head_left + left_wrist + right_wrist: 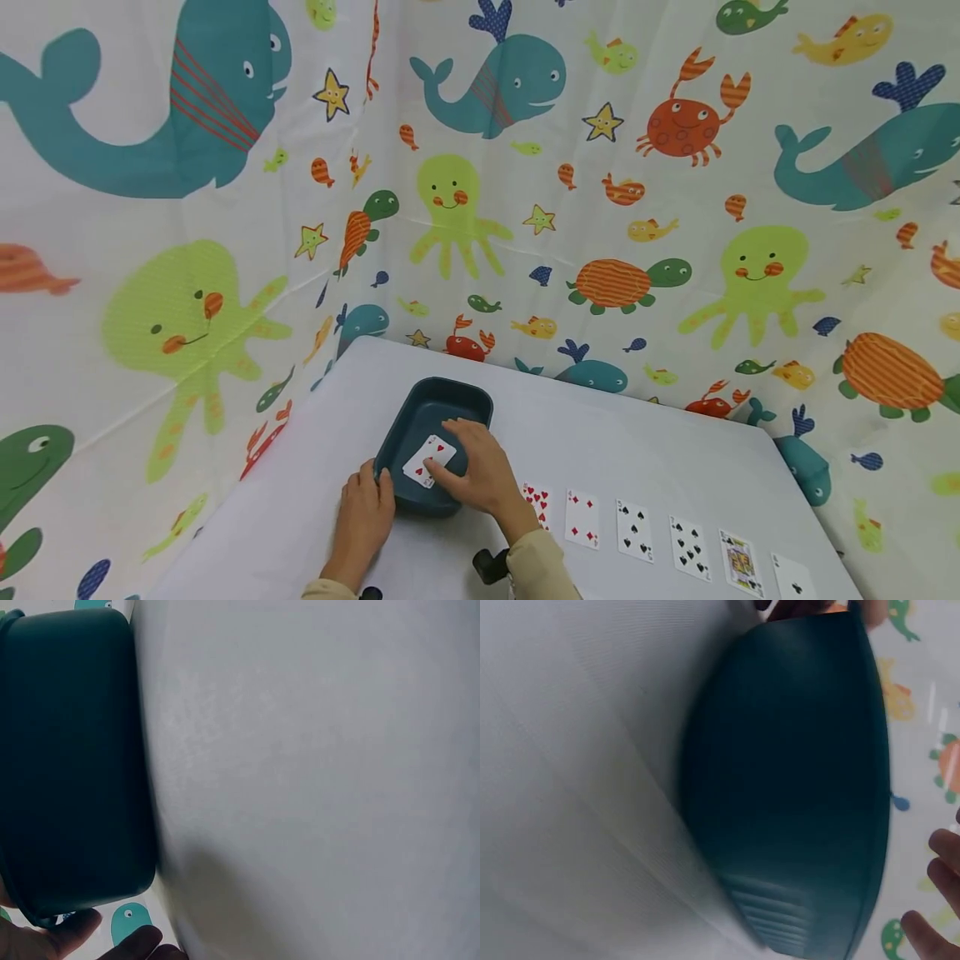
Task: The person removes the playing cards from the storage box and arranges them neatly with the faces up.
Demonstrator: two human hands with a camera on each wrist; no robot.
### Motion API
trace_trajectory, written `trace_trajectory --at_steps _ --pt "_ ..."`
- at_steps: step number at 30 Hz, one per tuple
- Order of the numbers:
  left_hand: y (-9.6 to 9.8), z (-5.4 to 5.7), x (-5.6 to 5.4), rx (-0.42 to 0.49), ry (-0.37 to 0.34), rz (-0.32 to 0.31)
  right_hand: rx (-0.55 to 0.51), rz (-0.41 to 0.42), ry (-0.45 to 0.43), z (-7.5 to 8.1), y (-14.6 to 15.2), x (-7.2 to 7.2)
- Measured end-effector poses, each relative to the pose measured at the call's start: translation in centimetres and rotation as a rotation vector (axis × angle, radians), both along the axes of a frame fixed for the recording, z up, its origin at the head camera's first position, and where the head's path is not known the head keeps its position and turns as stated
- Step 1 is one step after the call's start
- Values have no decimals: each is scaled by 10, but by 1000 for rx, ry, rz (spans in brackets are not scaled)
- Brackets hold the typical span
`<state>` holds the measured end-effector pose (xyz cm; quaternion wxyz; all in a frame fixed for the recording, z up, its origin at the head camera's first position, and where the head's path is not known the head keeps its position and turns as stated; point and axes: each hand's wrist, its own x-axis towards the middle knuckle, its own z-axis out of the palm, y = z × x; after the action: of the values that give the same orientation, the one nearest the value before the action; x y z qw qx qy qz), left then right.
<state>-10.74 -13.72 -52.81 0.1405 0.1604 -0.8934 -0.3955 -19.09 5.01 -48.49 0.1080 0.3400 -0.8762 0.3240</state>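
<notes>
A dark teal plastic tub [423, 415] stands on the white table. Inside it lie playing cards, the top one a heart card [420, 467]. My left hand [363, 510] grips the tub's near left rim, its thumb and fingers at the edge. The left wrist view shows some of those fingers [71, 930] beside the tub wall [75, 757]. Over the tub's right side hovers my right hand [480, 468], fingers spread and nothing in them. In the right wrist view these fingers [949, 885] stay apart from the tub's outer wall [795, 765].
Right of the tub, face-up cards lie in a slanting row: a heart card [536, 502], a four of diamonds [582, 518], spade cards [634, 530], a king [741, 562] and a club card [793, 577]. A sea-animal curtain [525, 225] hangs behind the table.
</notes>
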Motion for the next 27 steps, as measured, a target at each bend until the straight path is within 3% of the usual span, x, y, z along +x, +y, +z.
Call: trace_trajectory --at_steps 13,19,27 --pt "0 -3 -1 -3 17 -1 229 8 -30 -14 -18 -9" --pt "0 -2 0 -5 7 -2 389 -28 -4 -19 -26 -12" --pt "0 -2 -1 -7 9 2 550 -76 -34 -22 -37 -18"
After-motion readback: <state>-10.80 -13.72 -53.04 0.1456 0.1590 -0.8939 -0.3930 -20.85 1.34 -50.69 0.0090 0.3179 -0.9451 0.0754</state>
